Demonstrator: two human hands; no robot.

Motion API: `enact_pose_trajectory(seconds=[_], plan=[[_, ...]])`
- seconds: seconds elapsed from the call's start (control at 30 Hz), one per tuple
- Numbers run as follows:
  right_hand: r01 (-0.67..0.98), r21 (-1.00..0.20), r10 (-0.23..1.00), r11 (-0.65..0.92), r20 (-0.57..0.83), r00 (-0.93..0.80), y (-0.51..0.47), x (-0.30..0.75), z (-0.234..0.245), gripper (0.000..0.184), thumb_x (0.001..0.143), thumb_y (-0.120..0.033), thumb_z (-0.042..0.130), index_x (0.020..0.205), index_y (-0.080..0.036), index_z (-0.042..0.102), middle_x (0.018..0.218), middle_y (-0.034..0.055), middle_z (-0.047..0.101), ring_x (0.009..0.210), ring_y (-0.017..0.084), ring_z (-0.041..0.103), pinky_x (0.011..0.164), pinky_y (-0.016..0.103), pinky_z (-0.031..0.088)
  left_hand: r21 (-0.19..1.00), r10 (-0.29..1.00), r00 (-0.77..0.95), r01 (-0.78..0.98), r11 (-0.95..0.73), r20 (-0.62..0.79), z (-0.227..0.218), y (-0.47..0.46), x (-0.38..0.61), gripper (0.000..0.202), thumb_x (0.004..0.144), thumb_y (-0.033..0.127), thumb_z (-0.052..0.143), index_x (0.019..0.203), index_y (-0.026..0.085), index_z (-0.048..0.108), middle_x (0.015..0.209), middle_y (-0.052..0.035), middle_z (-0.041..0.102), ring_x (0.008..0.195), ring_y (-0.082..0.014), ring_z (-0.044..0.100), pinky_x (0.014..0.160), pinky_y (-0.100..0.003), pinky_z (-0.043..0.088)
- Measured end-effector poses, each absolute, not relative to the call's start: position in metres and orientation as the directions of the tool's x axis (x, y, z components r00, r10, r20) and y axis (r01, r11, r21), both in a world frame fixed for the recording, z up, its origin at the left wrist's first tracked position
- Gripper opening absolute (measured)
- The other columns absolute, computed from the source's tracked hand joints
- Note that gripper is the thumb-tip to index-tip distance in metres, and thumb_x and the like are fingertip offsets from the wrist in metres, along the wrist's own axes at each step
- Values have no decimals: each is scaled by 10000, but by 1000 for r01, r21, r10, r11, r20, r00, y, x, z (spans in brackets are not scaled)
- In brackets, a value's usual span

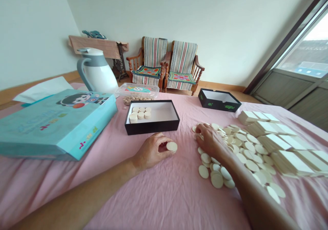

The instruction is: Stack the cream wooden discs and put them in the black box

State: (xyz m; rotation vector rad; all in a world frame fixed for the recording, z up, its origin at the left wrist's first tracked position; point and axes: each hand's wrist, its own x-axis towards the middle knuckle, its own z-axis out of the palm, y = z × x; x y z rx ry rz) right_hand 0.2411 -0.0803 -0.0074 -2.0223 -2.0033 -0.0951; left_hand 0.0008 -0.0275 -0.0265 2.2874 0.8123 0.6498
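My left hand (151, 150) rests on the pink cloth and pinches a small stack of cream round discs (171, 146) between thumb and fingers. My right hand (208, 138) lies palm down on the near-left edge of a loose pile of the same discs (241, 151), fingers curled over a few of them. Ahead of my left hand stands an open black box (153, 126) with a white inside. Several short stacks of discs (140, 113) sit in its far left corner.
A turquoise gift box (56, 124) lies at the left, with a white jug (96, 71) and a clear plastic tub (137, 91) behind it. Another black box (219, 100) sits further back. Stacks of cream cards (282, 144) line the right. Two wooden chairs stand by the wall.
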Motion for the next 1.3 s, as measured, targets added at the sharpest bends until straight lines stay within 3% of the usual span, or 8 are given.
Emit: enact_pose_trajectory(seconds=[0.13, 0.43, 0.67, 0.83, 1.07, 1.3], plan=[[960, -266, 956, 86, 293, -4, -83, 233, -3, 110, 801, -123, 449, 825, -180, 539, 787, 38, 580, 743, 166, 526, 684, 267, 362, 689, 691, 683, 384, -614, 235, -28, -28, 1, 249, 766, 374, 667, 942, 198, 682, 832, -26, 596, 765, -159, 556, 679, -257, 435], [964, -257, 996, 74, 61, -61, -89, 244, 4, 200, 750, -202, 569, 933, -177, 645, 881, 66, 636, 857, 206, 562, 758, 298, 376, 711, 691, 662, 334, -619, 291, -30, -28, 4, 275, 764, 341, 675, 1001, 199, 674, 868, -29, 599, 786, -153, 572, 717, -254, 449], [955, -242, 983, 173, -15, -182, -94, 236, 10, 290, 679, -77, 583, 923, -213, 658, 891, 57, 612, 884, 214, 555, 782, 316, 366, 695, 674, 683, 338, -634, 282, -29, -30, 5, 279, 777, 320, 659, 1036, 219, 674, 868, -26, 603, 803, -159, 573, 722, -260, 450], [940, -289, 984, 180, 43, -175, -93, 236, 7, 266, 696, -51, 539, 910, -175, 638, 844, 58, 583, 788, 181, 561, 702, 292, 392, 705, 687, 673, 346, -620, 274, -29, -29, 5, 299, 761, 328, 672, 1034, 206, 662, 891, -32, 606, 815, -165, 573, 734, -269, 452], [828, -492, 945, 269, 303, -127, -91, 211, 9, 127, 771, -182, 550, 881, -196, 611, 802, 17, 562, 698, 123, 543, 639, 255, 422, 717, 704, 653, 347, -605, 278, -29, -28, 7, 195, 737, 305, 693, 879, 180, 643, 834, -17, 594, 764, -149, 556, 678, -248, 434], [816, -496, 916, 298, 390, -98, -94, 175, 1, 34, 780, -221, 574, 772, -188, 574, 732, 6, 540, 648, 117, 517, 596, 248, 400, 713, 701, 653, 343, -611, 287, -28, -28, 5, 250, 711, 331, 710, 886, 179, 616, 832, -13, 591, 730, -142, 542, 649, -244, 419]])
